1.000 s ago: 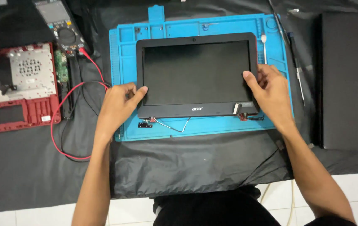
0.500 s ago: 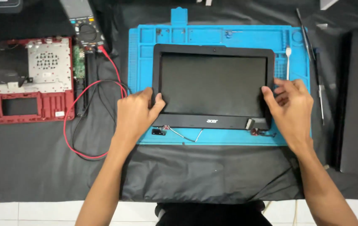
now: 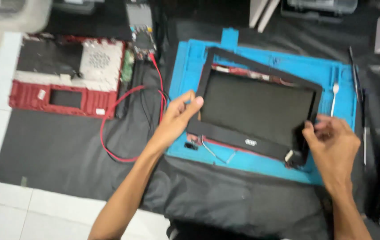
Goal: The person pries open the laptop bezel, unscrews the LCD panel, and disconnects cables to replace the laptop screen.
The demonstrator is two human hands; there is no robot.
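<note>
Both hands are prising the black bezel (image 3: 261, 73) off the laptop screen (image 3: 256, 109). The left hand (image 3: 178, 118) pinches the bezel's left edge; the right hand (image 3: 332, 142) grips its lower right corner. Next, I judge, the bottom strip between the two grips needs lifting free.

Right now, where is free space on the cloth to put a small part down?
Free: black cloth below the red laptop base, left of the red wire; also cloth below the blue mat. Crowded: the mat, under screen assembly, left hand, right hand.

black laptop screen bezel (image 3: 243, 140) lifted askew off dark display panel (image 3: 256, 106), red lid edge showing beneath; gripped between left hand (image 3: 176, 120) and right hand (image 3: 332, 142).
</note>
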